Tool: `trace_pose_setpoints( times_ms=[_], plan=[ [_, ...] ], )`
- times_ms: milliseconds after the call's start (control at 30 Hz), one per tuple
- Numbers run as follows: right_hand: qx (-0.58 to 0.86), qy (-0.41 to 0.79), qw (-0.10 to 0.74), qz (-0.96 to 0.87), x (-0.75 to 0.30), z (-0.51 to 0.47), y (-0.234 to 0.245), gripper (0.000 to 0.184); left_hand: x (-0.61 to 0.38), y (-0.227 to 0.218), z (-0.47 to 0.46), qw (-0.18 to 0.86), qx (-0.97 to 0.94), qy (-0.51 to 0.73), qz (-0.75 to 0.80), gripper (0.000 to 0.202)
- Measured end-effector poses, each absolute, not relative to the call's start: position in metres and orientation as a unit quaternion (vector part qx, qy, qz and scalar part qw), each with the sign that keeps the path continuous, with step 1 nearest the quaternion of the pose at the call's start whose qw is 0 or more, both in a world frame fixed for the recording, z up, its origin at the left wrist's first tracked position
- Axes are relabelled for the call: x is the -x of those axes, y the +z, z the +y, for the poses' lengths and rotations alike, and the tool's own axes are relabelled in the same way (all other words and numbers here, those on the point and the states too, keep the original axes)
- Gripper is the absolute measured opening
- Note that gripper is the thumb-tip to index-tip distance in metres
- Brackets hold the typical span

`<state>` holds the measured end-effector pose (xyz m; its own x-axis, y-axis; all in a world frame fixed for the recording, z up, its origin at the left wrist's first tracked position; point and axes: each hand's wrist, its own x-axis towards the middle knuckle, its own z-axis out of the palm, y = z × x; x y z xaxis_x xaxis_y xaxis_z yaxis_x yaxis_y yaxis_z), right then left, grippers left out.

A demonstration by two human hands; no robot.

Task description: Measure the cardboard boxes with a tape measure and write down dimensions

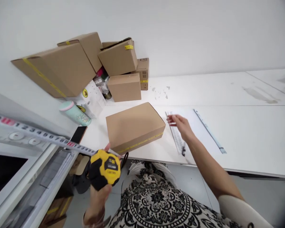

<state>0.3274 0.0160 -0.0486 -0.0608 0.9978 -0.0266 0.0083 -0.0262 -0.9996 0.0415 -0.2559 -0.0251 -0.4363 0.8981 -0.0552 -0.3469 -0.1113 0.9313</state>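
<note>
My left hand [100,193] is closed around a yellow and black tape measure [105,169]. Its white blade [45,134] runs out to the upper left, past the table corner. Just beyond the tape measure, a closed cardboard box [136,125] with yellow tape along its side lies at the table's front edge. My right hand [180,125] is over the left part of a white sheet [199,136], its fingers loosely bent and apart, with nothing visible in them. Beneath it lies a printed strip [177,136], and a dark pen-like item [184,149] is beside that strip.
Several cardboard boxes [61,69] are stacked against the wall at the back left. A mint-green tumbler [76,113] leans near a white carton [92,99]. A pale blue strip [210,131] edges the sheet. At lower left stands a white-framed unit [28,186].
</note>
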Motion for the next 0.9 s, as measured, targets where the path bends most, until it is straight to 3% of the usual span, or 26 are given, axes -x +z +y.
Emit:
trace_pose_setpoints(
  times_ms=[167, 333, 400, 567, 667, 767, 900],
  plan=[
    [0.484, 0.567, 0.425, -0.513, -0.318, -0.031, -0.087, 0.064, -0.033, -0.038, -0.258, 0.389, -0.239, 0.72, 0.522, 0.079],
    [0.466, 0.491, 0.45, -0.583, -0.317, -0.044, -0.048, 0.054, -0.015, -0.006, -0.23, 0.428, -0.257, 0.732, 0.463, 0.095],
    [0.454, 0.46, 0.473, -0.599, -0.319, -0.047, -0.029, 0.059, -0.007, 0.014, -0.214, 0.429, -0.272, 0.74, 0.441, 0.099],
    [0.481, 0.402, 0.502, -0.596, -0.307, -0.046, -0.011, 0.073, -0.013, 0.049, -0.178, 0.408, -0.346, 0.743, 0.401, 0.077],
    [0.487, 0.368, 0.517, -0.601, -0.289, -0.03, -0.013, 0.069, -0.03, 0.054, -0.182, 0.427, -0.366, 0.731, 0.386, 0.08],
    [0.488, 0.314, 0.542, -0.608, -0.276, -0.003, -0.014, 0.064, -0.05, 0.053, -0.206, 0.523, -0.35, 0.675, 0.384, 0.081],
    [0.47, 0.285, 0.558, -0.621, -0.27, 0.036, -0.007, 0.05, -0.074, 0.046, -0.225, 0.741, -0.299, 0.478, 0.365, 0.073]
  ],
)
